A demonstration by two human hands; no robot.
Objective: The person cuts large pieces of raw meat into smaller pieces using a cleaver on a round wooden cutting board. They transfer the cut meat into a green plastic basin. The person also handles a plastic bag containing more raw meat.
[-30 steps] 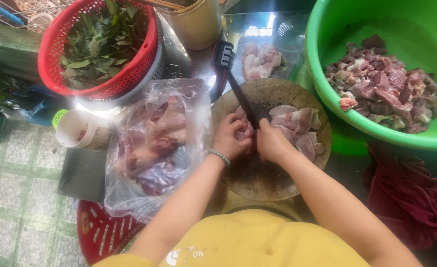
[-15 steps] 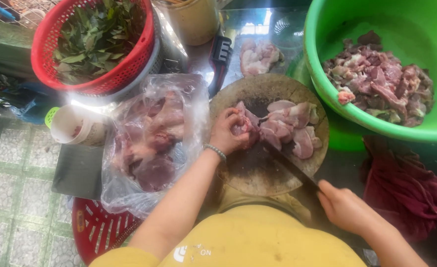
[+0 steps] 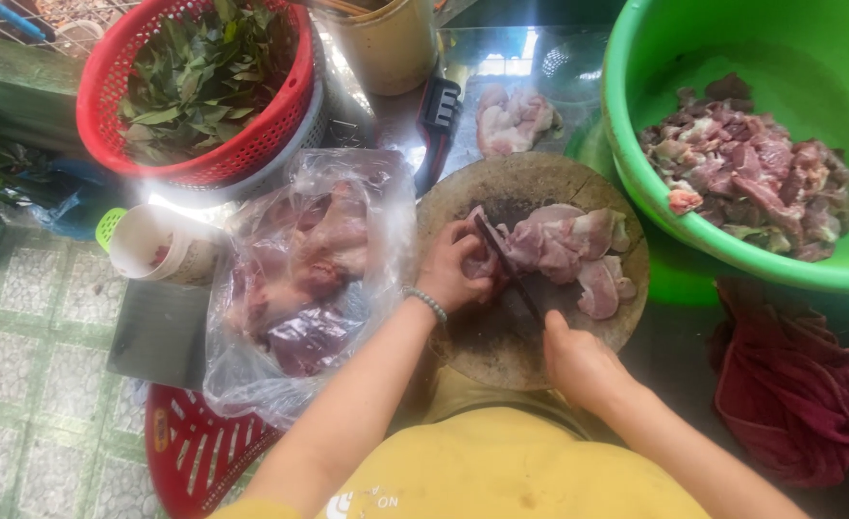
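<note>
On the round wooden chopping block, the left hand pins 1 pale raw meat piece (steadying it); the right hand, closed around the dark-bladed knife, slices beside those fingers.

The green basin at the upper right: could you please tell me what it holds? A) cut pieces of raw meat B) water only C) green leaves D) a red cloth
A: the green basin holds a heap of cut raw meat pieces, dark red and pink, while the leaves sit in the red basket and the red cloth lies outside, below the basin.
</note>
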